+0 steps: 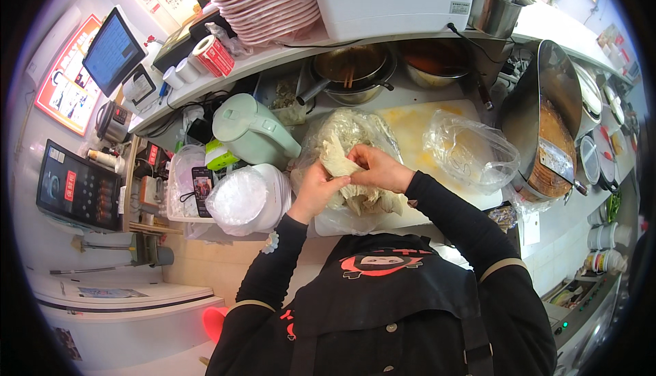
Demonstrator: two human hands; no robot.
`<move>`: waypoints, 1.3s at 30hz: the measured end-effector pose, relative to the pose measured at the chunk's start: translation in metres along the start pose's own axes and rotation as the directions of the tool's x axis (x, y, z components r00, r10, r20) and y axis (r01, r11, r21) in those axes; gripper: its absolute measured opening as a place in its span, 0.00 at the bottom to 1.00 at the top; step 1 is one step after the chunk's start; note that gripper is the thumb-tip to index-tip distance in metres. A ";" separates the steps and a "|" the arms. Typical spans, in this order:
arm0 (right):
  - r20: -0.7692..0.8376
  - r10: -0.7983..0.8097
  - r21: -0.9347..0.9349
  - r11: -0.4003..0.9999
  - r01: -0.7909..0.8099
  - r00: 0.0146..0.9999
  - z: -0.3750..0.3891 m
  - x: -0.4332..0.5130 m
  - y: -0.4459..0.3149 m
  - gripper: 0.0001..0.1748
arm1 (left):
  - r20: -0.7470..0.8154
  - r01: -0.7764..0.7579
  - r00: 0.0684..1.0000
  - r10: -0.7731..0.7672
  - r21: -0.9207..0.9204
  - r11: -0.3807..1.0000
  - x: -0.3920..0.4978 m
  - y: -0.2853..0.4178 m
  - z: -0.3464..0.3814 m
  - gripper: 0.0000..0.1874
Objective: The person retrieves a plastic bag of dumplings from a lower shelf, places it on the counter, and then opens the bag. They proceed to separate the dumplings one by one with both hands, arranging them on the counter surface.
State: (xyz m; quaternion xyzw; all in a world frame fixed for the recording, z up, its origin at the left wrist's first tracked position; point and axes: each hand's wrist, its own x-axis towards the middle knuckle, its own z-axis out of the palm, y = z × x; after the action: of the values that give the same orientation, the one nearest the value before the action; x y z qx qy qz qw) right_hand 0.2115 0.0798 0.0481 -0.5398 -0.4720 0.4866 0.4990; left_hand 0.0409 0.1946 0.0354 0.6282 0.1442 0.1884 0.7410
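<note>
A pale, thin, wrinkled piece of sheet-like food (334, 156) is pinched between the fingers of my left hand (316, 190) and my right hand (383, 172). Whether it is tofu skin or something else, I cannot tell. Under my hands lies a heap of the same pale food (378, 202), on and partly inside a clear plastic bag (348, 223). This bag rests on the left part of a white cutting board (453, 110) with yellow stains. To the right of my right hand, a crumpled clear plastic bag (474, 153) lies on the board.
On the left stand a pale green kettle (241, 127), stacked white containers (277, 186) and a phone (203, 191) in a white bin. Behind the board are a pan with chopsticks (353, 60) and a bowl of red liquid (435, 60). A cleaver (556, 159) lies on a round chopping block (556, 122) at right.
</note>
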 end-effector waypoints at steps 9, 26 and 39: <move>-0.039 -0.026 -0.349 0.937 0.010 0.999 -0.006 -0.007 -0.010 0.17 | -0.005 -0.093 0.991 0.135 0.705 0.703 0.006 -0.008 -0.003 0.22; -0.273 0.034 -0.413 0.898 -0.149 0.961 -0.009 0.008 0.015 0.17 | -0.021 0.267 0.961 -0.275 -0.185 0.946 0.018 0.014 -0.013 0.22; -0.313 -0.107 -0.322 0.947 0.001 0.944 -0.011 0.014 -0.005 0.28 | -0.162 0.140 0.974 -0.159 -0.122 0.983 0.031 -0.008 -0.008 0.20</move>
State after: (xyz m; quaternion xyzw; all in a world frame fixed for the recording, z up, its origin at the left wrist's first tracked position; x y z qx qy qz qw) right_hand 0.2239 0.0927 0.0527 -0.6727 -0.4698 0.2940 0.4901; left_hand 0.0655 0.2152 0.0265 0.5555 0.2438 0.1930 0.7712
